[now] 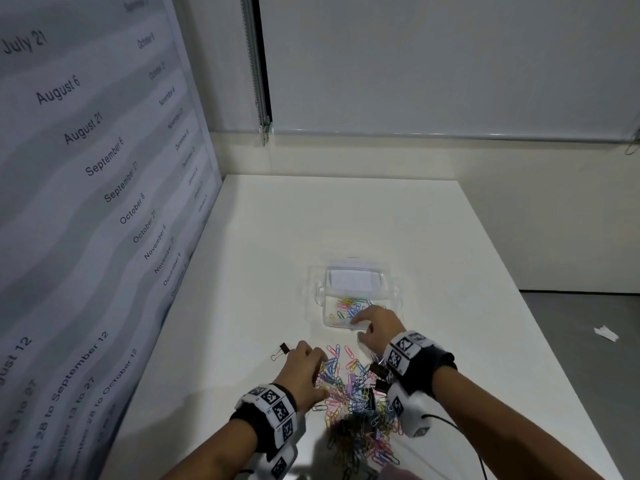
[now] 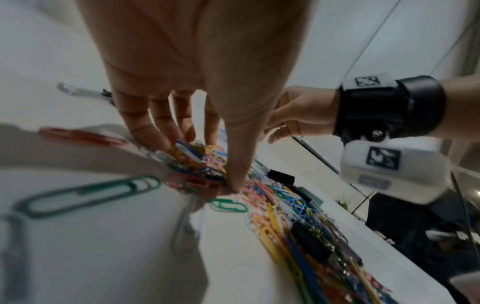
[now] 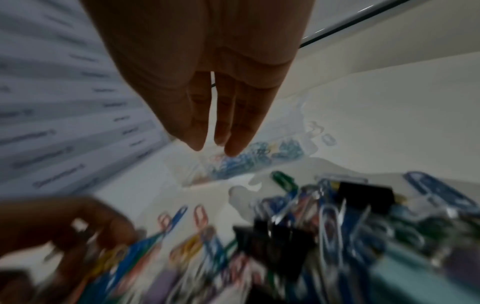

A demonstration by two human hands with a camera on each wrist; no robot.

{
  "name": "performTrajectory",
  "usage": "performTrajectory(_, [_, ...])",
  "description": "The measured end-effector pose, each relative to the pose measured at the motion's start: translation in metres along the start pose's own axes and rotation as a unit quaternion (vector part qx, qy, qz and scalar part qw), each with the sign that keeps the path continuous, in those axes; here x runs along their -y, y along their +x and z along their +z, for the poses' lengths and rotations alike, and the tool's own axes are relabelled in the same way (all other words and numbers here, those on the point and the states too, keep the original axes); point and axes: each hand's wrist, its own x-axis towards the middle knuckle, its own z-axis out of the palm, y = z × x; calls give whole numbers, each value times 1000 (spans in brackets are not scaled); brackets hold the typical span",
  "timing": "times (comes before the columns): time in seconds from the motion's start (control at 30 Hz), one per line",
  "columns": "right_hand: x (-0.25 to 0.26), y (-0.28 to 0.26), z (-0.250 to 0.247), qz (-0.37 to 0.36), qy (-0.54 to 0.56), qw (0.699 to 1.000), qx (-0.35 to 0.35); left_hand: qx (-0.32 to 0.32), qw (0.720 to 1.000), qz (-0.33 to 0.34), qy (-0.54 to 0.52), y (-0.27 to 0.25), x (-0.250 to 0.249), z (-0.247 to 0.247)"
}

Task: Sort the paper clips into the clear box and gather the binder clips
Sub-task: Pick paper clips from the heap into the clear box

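Note:
A heap of coloured paper clips (image 1: 353, 400) lies on the white table (image 1: 263, 258) near its front edge. My left hand (image 1: 306, 367) pinches a clump of paper clips (image 2: 200, 162) at the heap's left side, fingers and thumb curled round it. The clear box (image 1: 325, 306), lid tipped back, holds several clips (image 3: 249, 160). My right hand (image 1: 372, 322) hovers over its front right corner with straight fingers (image 3: 233, 144) and holds nothing. Black binder clips (image 1: 379, 370) sit in the heap (image 3: 363, 193). One binder clip (image 1: 281, 351) lies alone, left of my left hand.
A wall banner printed with dates (image 1: 86, 168) rises along the table's left edge. The table's right edge (image 1: 540, 306) drops to a grey floor with a paper scrap (image 1: 606, 333). A black cable (image 1: 460, 434) trails from my right wrist.

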Motion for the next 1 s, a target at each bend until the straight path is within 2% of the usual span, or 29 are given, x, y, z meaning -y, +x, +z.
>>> performTrajectory(0.2, [5,-19,38,-91,-50,995,7,-43,999,0,0,6,-3,-3])
performTrajectory(0.3, [9,-20,44,-115,-64,990,49,-61,998,-11,-25,7,-2,-6])
performTrajectory(0.47, [11,-18,50,-100,-119,980,128,-79,985,-60,-143,6,3,-8])
performTrajectory(0.6, [13,-17,51,-94,-138,976,143,-95,970,-86,-206,6,8,-9])
performTrajectory(0.73, [11,-17,45,-72,-130,979,138,-74,940,-126,-307,7,10,-10])
performTrajectory(0.83, [8,-16,36,-55,-72,990,109,-51,922,-145,-355,11,9,-10])
performTrajectory(0.9, [6,-15,29,-39,-27,996,77,-41,897,-157,-412,15,6,-12])
performTrajectory(1.0, [2,-13,19,-26,6,998,49,-34,844,-170,-507,19,-2,-15])
